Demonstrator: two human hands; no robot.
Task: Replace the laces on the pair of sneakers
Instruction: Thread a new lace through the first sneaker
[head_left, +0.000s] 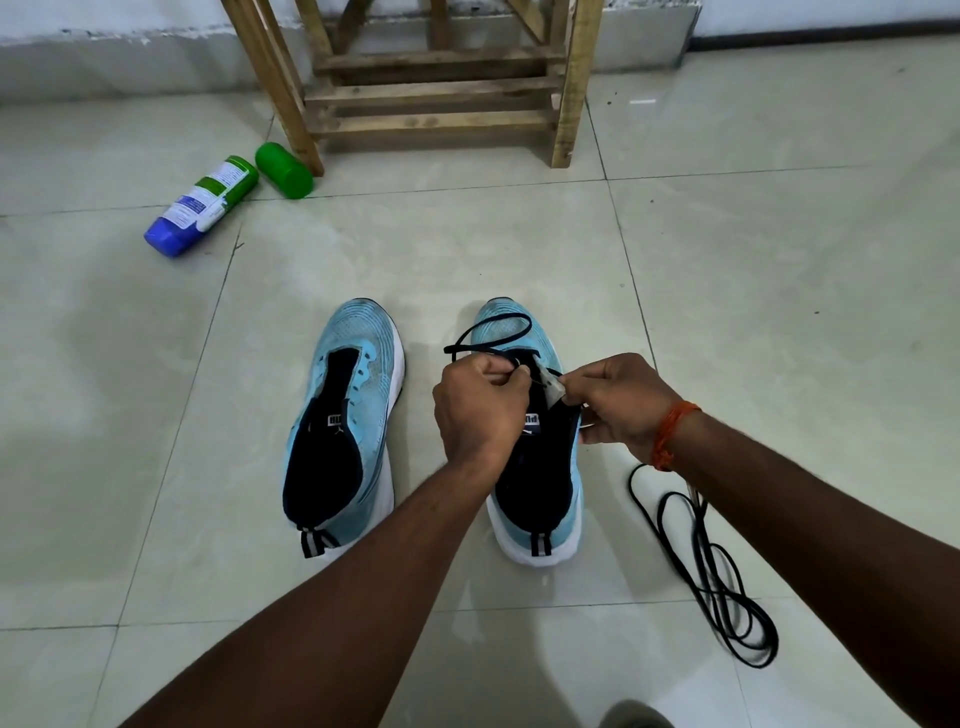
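Left hand (480, 410) pinches lace (498, 332); right hand (623, 405) pinches eyelet flap (551, 387) of sneaker (558, 525)

The light-blue mesh left-hand sneaker (366, 364) and matching right-hand sneaker (562, 519) have white soles and navy linings. A navy flat lace (493, 335) crosses the right-hand sneaker's toe. Right of that sneaker lies a black loose lace (717, 587), and far left of it a green-and-blue, white-labelled plastic bottle (202, 213).

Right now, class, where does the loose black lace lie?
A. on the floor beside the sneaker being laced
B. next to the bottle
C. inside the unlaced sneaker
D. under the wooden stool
A: the loose lace lies coiled on the tiles beside the sneaker being laced.
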